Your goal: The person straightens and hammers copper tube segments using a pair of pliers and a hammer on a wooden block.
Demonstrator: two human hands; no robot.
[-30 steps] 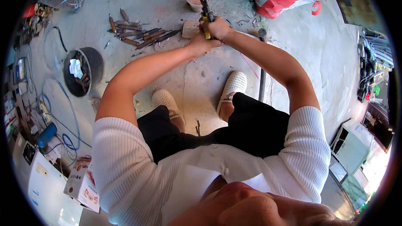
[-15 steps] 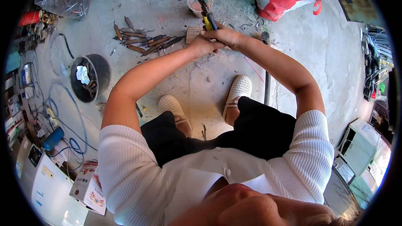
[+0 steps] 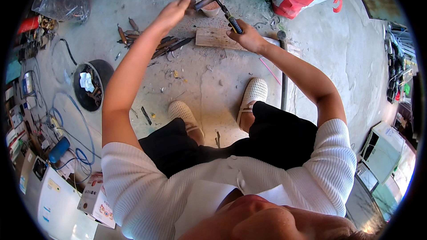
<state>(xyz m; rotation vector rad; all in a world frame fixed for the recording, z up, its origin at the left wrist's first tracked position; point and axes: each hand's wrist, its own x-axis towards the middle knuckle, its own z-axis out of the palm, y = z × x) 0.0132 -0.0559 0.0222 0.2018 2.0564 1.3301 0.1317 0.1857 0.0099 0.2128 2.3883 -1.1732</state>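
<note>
Metal tube at 12 o'clock from the middle of the view, held clear of the floor, is slim and round, with a dull rust-brown body. Its end toward 8 o'clock is darker and greyer; the end toward 2 o'clock narrows to a small tip. It lies slanted along that line, across a pale tub of reddish grains seen beyond it.

At 1 o'clock the right hand has its grip closed about the yellow-and-black handles of a pair of pliers, whose dark nose meets the tube near mid-length. At 11 o'clock the left hand is half open, its thumb raised and its fingers blurred beside the darker tube end; I cannot tell whether that grip has hold of it.

Below the tub lies a wooden block, crossed toward 1 o'clock by the right hand and forearm. A long-handled hammer lies at 2 o'clock, its head uppermost. More brown tubes are heaped toward 11 o'clock, partly behind the left forearm. At 9 o'clock stands a black bucket.
</note>
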